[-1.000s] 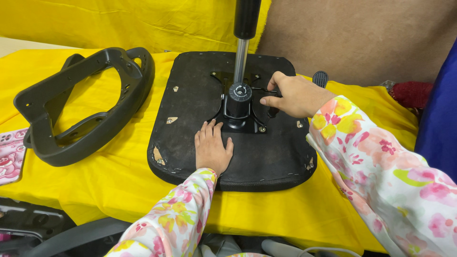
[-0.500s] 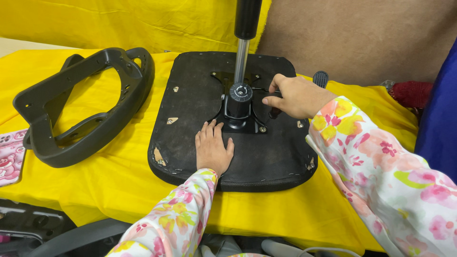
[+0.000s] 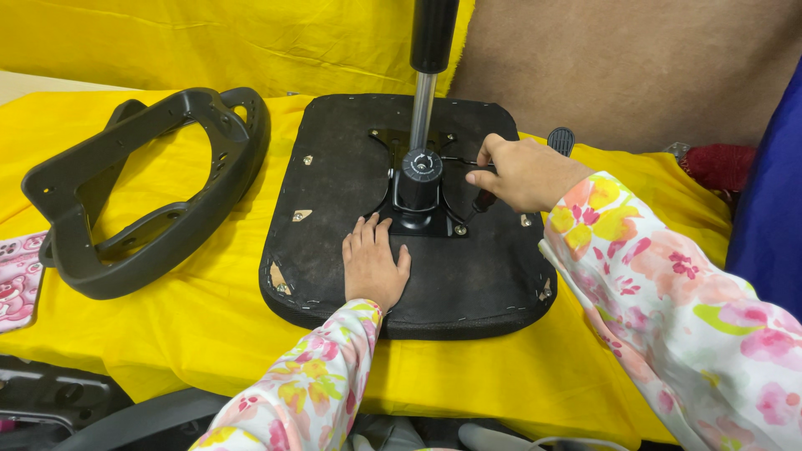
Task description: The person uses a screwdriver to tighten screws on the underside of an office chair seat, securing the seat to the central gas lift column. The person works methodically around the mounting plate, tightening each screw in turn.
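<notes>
at the left edge of the tabletop (image 3: 209,334), draped in yellow cloth, a pink patterned item (image 3: 18,280) pokes in, and just right of it lies a black plastic chair frame (image 3: 142,192), looped and open in the middle. toward the centre sits the upturned black seat pan (image 3: 334,167), flat on the cloth, near the tabletop's back edge. your left hand (image 3: 372,269) lies flat and released on the pan, fingers spread, fingertips just touching the metal mounting plate (image 3: 418,221). a gas cylinder (image 3: 424,92) stands upright from that plate. your right hand (image 3: 522,174) is curled beside the cylinder's base, pinching a thin black lever (image 3: 455,160). a black knob (image 3: 560,139) shows just behind that hand at the pan's right edge.
</notes>
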